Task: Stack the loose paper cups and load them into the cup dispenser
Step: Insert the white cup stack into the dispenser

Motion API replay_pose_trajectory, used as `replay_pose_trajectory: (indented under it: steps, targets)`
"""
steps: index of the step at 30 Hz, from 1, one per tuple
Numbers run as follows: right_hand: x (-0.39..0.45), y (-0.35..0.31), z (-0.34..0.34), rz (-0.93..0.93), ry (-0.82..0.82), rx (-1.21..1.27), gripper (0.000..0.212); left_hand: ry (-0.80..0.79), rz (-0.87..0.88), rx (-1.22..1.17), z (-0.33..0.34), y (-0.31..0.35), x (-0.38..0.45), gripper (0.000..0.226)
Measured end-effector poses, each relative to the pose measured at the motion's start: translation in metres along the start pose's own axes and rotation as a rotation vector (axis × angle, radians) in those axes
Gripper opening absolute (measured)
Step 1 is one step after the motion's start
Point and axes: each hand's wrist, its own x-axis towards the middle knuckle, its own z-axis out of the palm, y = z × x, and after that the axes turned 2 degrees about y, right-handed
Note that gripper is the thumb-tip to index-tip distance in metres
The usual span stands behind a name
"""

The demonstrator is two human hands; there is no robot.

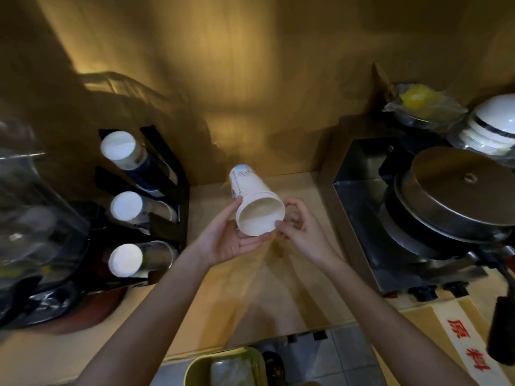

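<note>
Inspector: Above the tan wooden counter (pixel 278 288), your left hand (pixel 231 243) cradles the white paper cup stack (pixel 252 203); your right hand (pixel 302 232) pinches its rim.

Operator: Risk?

Inspector: Likely a crushed rim, or misalignment entering the black three-tube cup dispenser (pixel 167 162) at left.

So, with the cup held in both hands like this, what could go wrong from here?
1. The paper cup is held only near its rim by the left hand and right hand; a hard squeeze may dent it.
2. All three tubes of the cup dispenser already show cups, so loading might jam.
3. The metal machine stands near the right elbow.
</note>
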Motion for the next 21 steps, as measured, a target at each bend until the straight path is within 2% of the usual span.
replay_pose_trajectory:
  steps: [3,4,6,9,11,14,15,17,19,21]
  targets:
    - [-0.004,-0.007,0.018,0.014,-0.053,-0.056,0.039,0.078,0.152,0.056,-0.019,0.000,-0.025,0.051]
    - [-0.004,-0.010,0.025,0.031,-0.063,-0.054,0.039,0.112,0.198,0.101,-0.024,0.000,-0.034,0.049]
    - [-0.004,-0.015,0.040,0.089,-0.081,0.000,0.032,0.180,0.284,0.260,-0.035,-0.001,-0.050,0.063]
    - [-0.005,-0.026,0.062,0.151,-0.154,0.110,0.022,0.311,0.452,0.502,-0.047,-0.003,-0.076,0.060]
    - [-0.008,-0.029,0.077,0.128,-0.226,0.107,0.008,0.368,0.571,0.577,-0.055,-0.004,-0.090,0.065]
    - [-0.015,-0.036,0.103,0.057,-0.298,0.019,0.059,0.386,0.739,0.689,-0.069,-0.007,-0.107,0.076]
    - [-0.018,-0.041,0.112,0.027,-0.301,-0.046,0.070,0.410,0.784,0.736,-0.074,-0.008,-0.112,0.079]
    - [-0.022,-0.049,0.128,-0.030,-0.314,-0.148,0.073,0.486,0.851,0.828,-0.081,-0.011,-0.125,0.082]
    - [-0.028,-0.053,0.143,-0.079,-0.310,-0.155,0.064,0.551,0.893,0.889,-0.088,-0.013,-0.139,0.080]
    - [-0.032,-0.051,0.156,-0.133,-0.289,-0.161,0.065,0.582,0.908,0.925,-0.097,-0.015,-0.151,0.079]
